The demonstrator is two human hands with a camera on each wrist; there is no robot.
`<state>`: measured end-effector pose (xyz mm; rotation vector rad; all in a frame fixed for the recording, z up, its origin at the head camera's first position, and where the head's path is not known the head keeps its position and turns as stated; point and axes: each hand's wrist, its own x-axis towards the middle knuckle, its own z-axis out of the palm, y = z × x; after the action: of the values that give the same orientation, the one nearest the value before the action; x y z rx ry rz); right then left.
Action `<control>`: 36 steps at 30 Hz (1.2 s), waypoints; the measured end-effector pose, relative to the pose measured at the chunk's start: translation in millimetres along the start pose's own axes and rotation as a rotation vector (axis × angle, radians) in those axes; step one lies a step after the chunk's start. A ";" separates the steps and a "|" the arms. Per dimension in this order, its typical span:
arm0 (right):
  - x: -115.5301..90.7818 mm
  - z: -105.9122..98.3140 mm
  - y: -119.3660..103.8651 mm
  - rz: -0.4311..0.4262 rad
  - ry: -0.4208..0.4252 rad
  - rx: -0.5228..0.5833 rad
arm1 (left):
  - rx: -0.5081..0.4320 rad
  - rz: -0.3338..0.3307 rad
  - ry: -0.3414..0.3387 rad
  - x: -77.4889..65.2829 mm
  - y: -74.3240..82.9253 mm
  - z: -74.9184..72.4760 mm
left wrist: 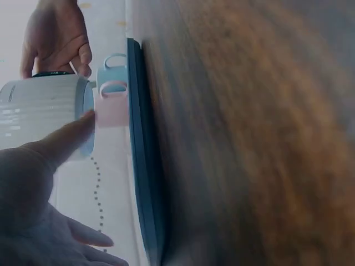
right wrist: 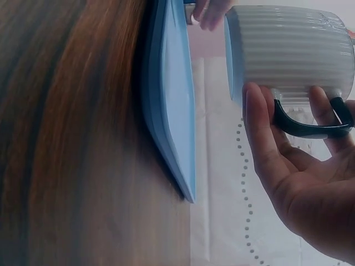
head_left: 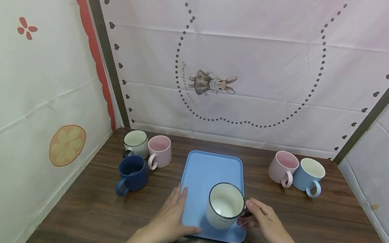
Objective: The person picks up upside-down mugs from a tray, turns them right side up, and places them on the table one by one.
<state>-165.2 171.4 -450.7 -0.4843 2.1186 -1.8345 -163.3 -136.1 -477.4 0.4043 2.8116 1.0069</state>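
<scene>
My right hand (head_left: pixel 265 222) holds a white mug (head_left: pixel 222 212) with a dark rim by its dark handle (right wrist: pixel 310 130). The mug is upright above the near part of a light blue tray (head_left: pixel 207 169). A gap shows between mug base and tray in the right wrist view. My left hand (head_left: pixel 170 216) hovers at the tray's near left side, fingers extended and thumb reaching toward the mug. In the left wrist view that thumb (left wrist: pixel 69 138) overlaps the mug's base; whether it touches the mug I cannot tell.
At the back left stand another white mug (head_left: pixel 136 142), a pink mug (head_left: pixel 161 151) and a dark blue mug (head_left: pixel 133 173). A second pink mug (head_left: pixel 280 167) and a light blue mug (head_left: pixel 306 175) are at the back right. Cloth walls (head_left: pixel 255 65) border the wooden table (head_left: pixel 311 220).
</scene>
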 end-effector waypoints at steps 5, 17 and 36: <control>-3.5 -4.0 1.2 0.019 0.021 0.017 | 0.037 -0.036 -0.051 -3.4 -6.7 -0.7; -13.2 -18.4 7.6 0.034 0.093 0.059 | 0.037 -0.088 -0.162 -6.0 -8.9 2.0; -55.7 -80.3 29.1 0.132 0.440 0.105 | 0.045 -0.110 -0.196 -4.9 -9.2 2.3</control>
<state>-151.6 270.9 -467.8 0.0956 2.2340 -2.1085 -160.0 -143.0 -484.9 0.3290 2.6523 0.8341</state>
